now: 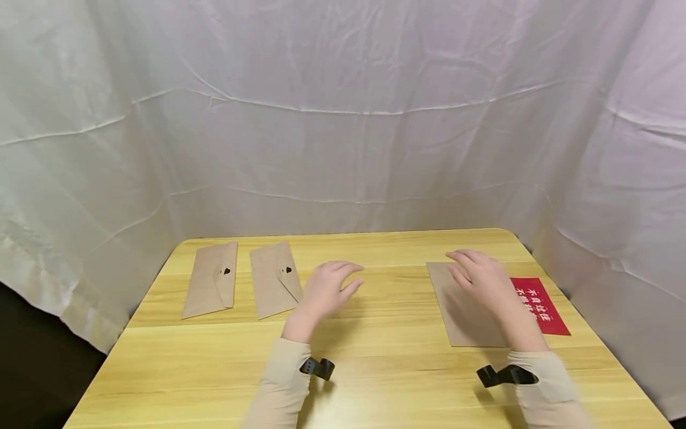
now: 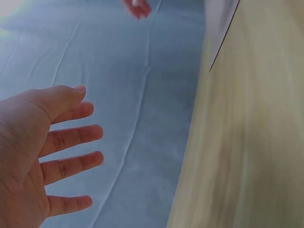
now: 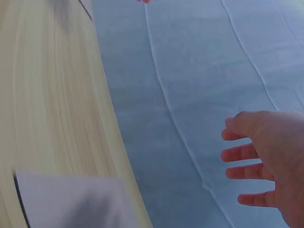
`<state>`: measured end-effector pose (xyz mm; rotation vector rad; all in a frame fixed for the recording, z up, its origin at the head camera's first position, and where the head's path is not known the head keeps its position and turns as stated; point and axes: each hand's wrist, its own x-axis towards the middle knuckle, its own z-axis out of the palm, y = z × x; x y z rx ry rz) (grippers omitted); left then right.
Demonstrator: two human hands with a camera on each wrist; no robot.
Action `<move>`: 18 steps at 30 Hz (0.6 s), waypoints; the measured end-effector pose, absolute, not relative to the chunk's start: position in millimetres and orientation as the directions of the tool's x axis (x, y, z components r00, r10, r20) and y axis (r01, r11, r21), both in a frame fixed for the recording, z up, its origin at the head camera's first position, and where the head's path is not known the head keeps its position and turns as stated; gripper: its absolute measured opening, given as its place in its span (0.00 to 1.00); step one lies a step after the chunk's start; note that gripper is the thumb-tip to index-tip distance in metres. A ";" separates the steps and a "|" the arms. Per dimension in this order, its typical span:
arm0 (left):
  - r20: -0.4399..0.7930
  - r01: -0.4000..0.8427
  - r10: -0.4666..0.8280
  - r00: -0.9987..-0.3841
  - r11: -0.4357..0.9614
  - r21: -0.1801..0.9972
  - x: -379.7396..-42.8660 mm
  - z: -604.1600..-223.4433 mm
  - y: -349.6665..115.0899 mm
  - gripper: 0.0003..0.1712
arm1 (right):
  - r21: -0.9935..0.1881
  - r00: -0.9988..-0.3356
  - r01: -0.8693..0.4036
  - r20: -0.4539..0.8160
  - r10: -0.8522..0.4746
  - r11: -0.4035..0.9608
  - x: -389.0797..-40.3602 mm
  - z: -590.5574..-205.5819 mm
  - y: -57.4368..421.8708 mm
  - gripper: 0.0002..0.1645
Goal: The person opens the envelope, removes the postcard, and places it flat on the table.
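My left hand (image 1: 331,290) hovers above the table just right of a brown kraft envelope (image 1: 272,277), fingers spread and holding nothing. In the left wrist view this same hand (image 2: 42,152) shows its fingers apart. My right hand (image 1: 485,286) is raised over a plain brown paper sheet or envelope (image 1: 455,322) and casts a shadow on it. Its fingers (image 3: 244,172) are extended with nothing between them in the right wrist view. A red card (image 1: 549,310) with white characters sticks out from the right side of the brown piece, partly hidden by my right forearm.
Another kraft envelope (image 1: 209,286) with a small black mark on its flap lies at the far left. All lie on a light wooden table (image 1: 386,369). Pale curtains (image 1: 343,149) hang behind the table and along both sides.
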<state>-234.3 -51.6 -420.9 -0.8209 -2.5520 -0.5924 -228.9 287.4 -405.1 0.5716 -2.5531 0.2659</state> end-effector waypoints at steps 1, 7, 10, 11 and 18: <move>0.484 0.606 0.430 -0.763 0.737 0.300 -235.5 -420.6 -57.7 0.18 | -0.078 -0.781 -0.454 0.513 -0.355 0.887 -230.0 -405.7 281.3 0.19; 0.479 0.534 0.321 -0.817 0.735 0.418 -240.5 -418.5 -88.4 0.18 | -0.054 -0.743 -0.529 0.511 -0.432 0.847 -236.5 -415.6 245.0 0.18; 0.467 0.492 0.279 -0.839 0.755 0.433 -242.0 -418.1 -102.1 0.19 | -0.045 -0.725 -0.566 0.503 -0.471 0.823 -238.5 -421.9 226.3 0.19; 0.459 0.478 0.266 -0.848 0.757 0.445 -242.4 -418.5 -106.6 0.19 | -0.050 -0.722 -0.578 0.497 -0.482 0.815 -238.9 -423.8 220.0 0.19; 0.389 0.353 0.153 -0.908 0.779 0.518 -244.0 -424.4 -139.1 0.22 | -0.059 -0.704 -0.636 0.452 -0.548 0.769 -237.8 -440.5 178.2 0.19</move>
